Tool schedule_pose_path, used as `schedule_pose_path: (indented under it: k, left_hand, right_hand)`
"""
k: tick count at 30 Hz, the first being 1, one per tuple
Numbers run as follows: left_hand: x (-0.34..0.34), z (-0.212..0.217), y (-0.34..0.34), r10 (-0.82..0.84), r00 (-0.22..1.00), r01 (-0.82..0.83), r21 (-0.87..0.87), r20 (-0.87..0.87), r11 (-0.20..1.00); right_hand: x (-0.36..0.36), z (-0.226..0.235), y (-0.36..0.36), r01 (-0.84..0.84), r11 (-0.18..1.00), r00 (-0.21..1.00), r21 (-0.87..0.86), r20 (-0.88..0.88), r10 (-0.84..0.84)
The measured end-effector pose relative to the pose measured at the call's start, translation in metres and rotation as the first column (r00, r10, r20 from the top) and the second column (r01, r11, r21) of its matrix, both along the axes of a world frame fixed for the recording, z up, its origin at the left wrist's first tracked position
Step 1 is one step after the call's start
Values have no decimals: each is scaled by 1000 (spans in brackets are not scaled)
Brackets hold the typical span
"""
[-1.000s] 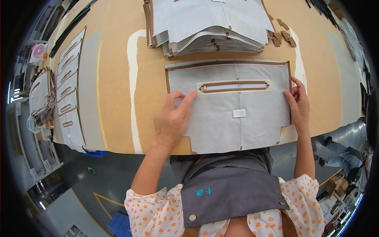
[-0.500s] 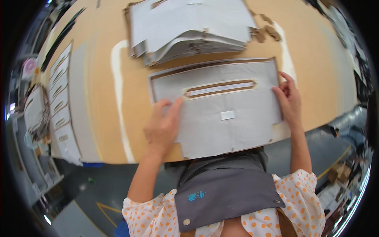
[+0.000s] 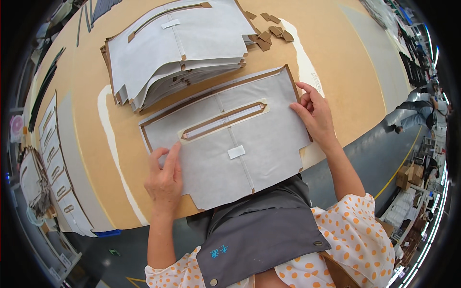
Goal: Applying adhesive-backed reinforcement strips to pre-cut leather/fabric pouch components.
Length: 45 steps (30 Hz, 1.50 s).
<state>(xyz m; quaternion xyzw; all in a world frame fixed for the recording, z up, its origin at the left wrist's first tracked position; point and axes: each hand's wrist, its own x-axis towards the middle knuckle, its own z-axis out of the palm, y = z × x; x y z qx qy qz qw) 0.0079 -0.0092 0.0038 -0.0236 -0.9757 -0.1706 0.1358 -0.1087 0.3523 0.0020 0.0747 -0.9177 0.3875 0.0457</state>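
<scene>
I watched the grey panel (image 3: 225, 139) lie flat on the table (image 3: 345, 62) between both hands: left hand (image 3: 164, 180) pressed open on its lower-left corner, right hand (image 3: 314, 115) flat-fingered on its right edge.

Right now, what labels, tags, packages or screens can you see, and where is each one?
White tag: small rectangle at the middle of the grey panel under both hands.
White tag: same kind, atop the panel stack behind.
Cardboard boxes: brown, on the floor at right.
No screens.
</scene>
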Motion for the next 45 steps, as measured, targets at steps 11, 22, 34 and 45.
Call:
schedule_pose_path:
  k: [11,22,34,45]
  left_hand:
    - [-1,2,-2,-23,1000,23,-18,1,1000]
    - [-1,-3,-3,-18,1000,18,-19,-6,1000]
    - [-2,-3,-4,-23,999,21,-51,-39,998]
    - [0,-1,-1,7,1000,-6,-28,23,1000]
  right_hand:
    - [17,6,-11,-249,881,890,403,-263,372]
    - [19,2,-11,-260,860,880,439,-259,398]
    - [14,2,-17,-272,813,886,514,-195,420]
    - [11,-5,-9,-183,972,962,145,-177,208]
